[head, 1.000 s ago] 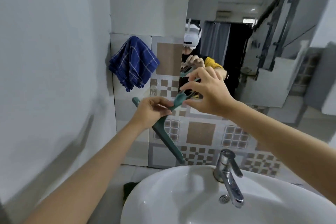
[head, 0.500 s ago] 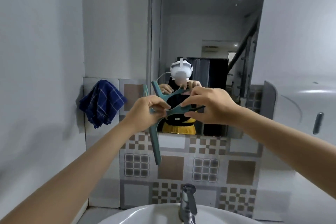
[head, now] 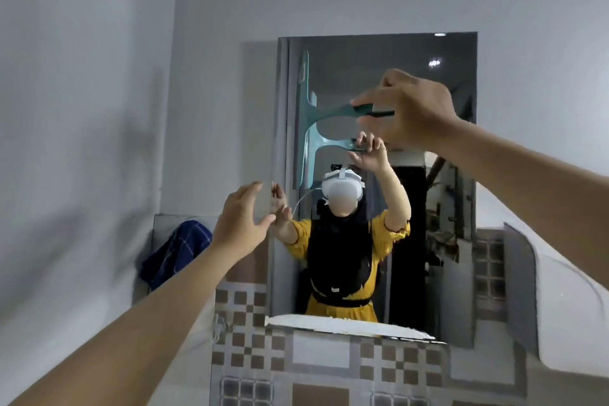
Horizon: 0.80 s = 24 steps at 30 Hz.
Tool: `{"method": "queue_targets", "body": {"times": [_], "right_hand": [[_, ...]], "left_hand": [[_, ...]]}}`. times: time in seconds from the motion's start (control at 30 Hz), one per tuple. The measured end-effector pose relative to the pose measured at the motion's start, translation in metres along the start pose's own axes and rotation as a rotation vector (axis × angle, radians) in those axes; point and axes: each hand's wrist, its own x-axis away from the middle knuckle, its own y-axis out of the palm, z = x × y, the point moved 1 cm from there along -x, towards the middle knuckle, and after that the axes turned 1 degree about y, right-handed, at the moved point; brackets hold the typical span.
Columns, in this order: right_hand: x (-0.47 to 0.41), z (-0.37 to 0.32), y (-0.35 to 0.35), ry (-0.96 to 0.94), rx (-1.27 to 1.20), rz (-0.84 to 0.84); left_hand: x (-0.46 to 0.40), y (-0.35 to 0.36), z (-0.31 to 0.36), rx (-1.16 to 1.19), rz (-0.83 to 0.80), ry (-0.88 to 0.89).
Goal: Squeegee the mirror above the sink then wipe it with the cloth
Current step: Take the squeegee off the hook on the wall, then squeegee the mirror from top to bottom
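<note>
The teal squeegee (head: pixel 306 115) stands with its blade upright against the left side of the mirror (head: pixel 389 53), near the top. My right hand (head: pixel 408 109) grips its handle from the right. My left hand (head: pixel 242 219) hovers lower, by the mirror's left edge, fingers spread and holding nothing. The blue checked cloth (head: pixel 176 250) hangs on the tiled wall to the left of the mirror, partly hidden behind my left forearm. The sink is out of view.
A grey side wall (head: pixel 75 142) closes in on the left. Patterned brown and grey tiles (head: pixel 296 356) run below the mirror. A white curved fixture (head: pixel 566 313) juts out on the right. A person's reflection fills the mirror's lower middle.
The view tilted up from the sink to the mirror. My left hand let go of the squeegee and dropped away; my right hand raised the squeegee to the mirror's upper left.
</note>
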Motion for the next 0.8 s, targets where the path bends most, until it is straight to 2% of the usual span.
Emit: {"method": "queue_targets", "body": {"times": [0.17,0.43,0.8], "right_hand": [[-0.066,0.001,0.002,-0.027,0.055,-0.008],[-0.120,-0.008,0.026,-0.081,0.177,-0.042],[-0.130,-0.005,0.042,-0.097,0.232,-0.067]], "left_hand": [[-0.025,0.010,-0.007,-0.041,-0.047,0.080],[-0.048,0.039,-0.029,-0.273,-0.081,0.209],[-0.050,0.042,-0.047,-0.247,-0.089,0.179]]}}
